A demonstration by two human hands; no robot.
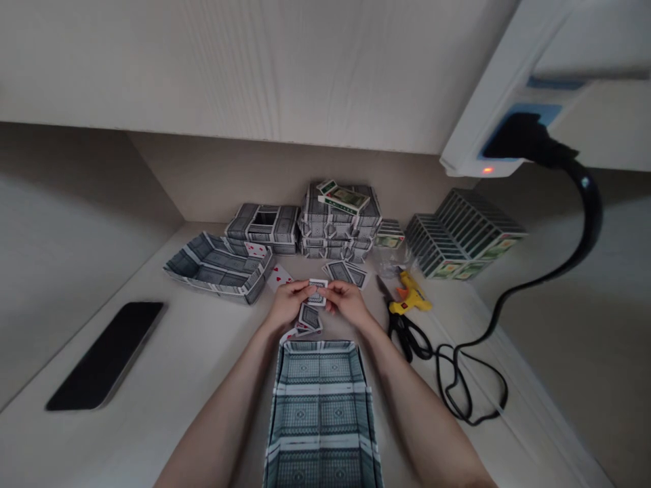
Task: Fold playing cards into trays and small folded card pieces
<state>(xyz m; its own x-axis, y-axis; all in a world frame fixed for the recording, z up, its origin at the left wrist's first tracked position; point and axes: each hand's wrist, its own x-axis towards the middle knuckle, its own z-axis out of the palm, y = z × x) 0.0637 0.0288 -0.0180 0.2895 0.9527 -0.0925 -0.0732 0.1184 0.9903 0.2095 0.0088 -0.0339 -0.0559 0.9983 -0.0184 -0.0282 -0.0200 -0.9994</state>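
Spreading under everything, the counter (pixel 167 366) carries a card tray (pixel 321 407) at 6 o'clock, card stacks (pixel 338 234) at 12, a phone (pixel 106 352) at 9, and scissors (pixel 401 327) and a glue gun (pixel 409 298) at 3, crowding the right hand (pixel 350 303). With the left hand (pixel 287 305), its fingers pinch a folded card (pixel 318 292) at centre. The card is likely light, thin, slippery and easily creased, and is best held by its edges.

Head camera, looking forward and down, close over white table (pixel 152 379).
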